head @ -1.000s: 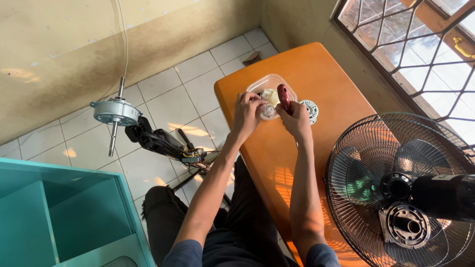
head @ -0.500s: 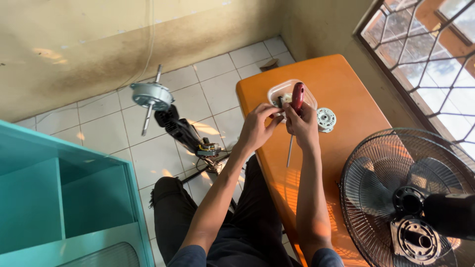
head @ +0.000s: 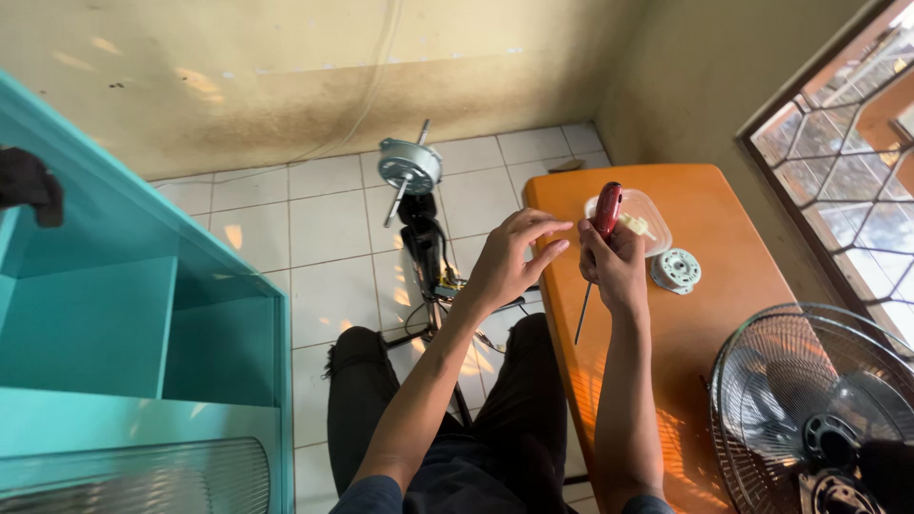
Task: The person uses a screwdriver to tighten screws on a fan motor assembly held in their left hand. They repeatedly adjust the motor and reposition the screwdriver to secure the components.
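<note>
My right hand (head: 614, 262) grips a screwdriver by its red handle (head: 606, 207); the thin metal shaft (head: 583, 312) points down toward my lap. My left hand (head: 509, 257) is raised beside it with fingers spread and nothing in it, fingertips close to the handle. Just behind the hands, on the orange table (head: 724, 314), lies a clear plastic tray (head: 652, 211) holding a small pale part. A round white plastic fan part (head: 676, 269) lies on the table right of my right hand.
A metal fan guard with motor (head: 819, 419) stands at the table's near right. On the tiled floor lies a dismantled fan motor and stand (head: 414, 190) with loose wires. A turquoise shelf unit (head: 124, 324) fills the left. A barred window (head: 857, 181) is at right.
My hands have lifted away from the clear tray and come toward me, the right one bringing the screwdriver upright. The view has swung left, showing more of the turquoise shelf.
</note>
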